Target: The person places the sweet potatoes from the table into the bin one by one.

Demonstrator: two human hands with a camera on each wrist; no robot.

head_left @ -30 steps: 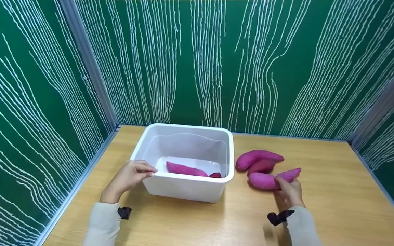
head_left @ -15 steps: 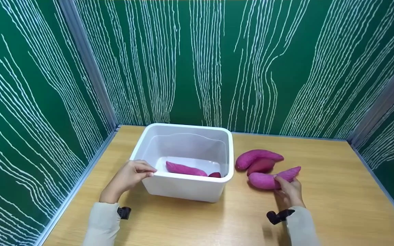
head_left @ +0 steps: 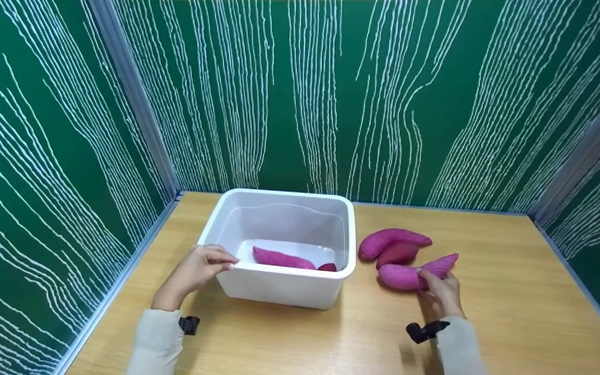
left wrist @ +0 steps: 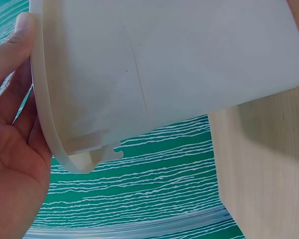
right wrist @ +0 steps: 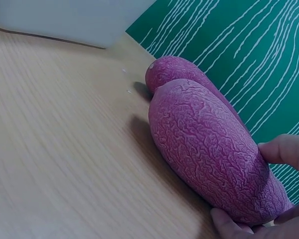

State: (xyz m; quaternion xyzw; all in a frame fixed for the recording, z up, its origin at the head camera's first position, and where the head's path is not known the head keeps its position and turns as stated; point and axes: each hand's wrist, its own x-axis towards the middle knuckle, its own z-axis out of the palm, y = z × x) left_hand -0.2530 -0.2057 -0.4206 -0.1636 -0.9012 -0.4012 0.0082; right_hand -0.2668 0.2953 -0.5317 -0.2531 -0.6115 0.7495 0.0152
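Note:
At the near left corner of the white plastic bin [head_left: 289, 284], my left hand [head_left: 196, 271] holds the rim, thumb and fingers together there. The left wrist view shows the thumb [left wrist: 22, 30] against the rim's edge. Inside the bin lie a purple-pink sweet potato [head_left: 283, 258] and part of a redder one [head_left: 327, 266], mostly hidden by the front wall. My right hand [head_left: 443, 294] grips the narrower end of a wrinkled sweet potato [right wrist: 204, 149], thumb on one side and fingers on the other. That sweet potato is on or just over the table; I cannot tell which.
Behind the gripped one, a curved sweet potato [head_left: 388, 240] and a redder one [head_left: 399, 253] lie close together on the wooden table [head_left: 513, 291], right of the bin. Green panels [head_left: 315, 94] with white wavy lines close off the back and sides.

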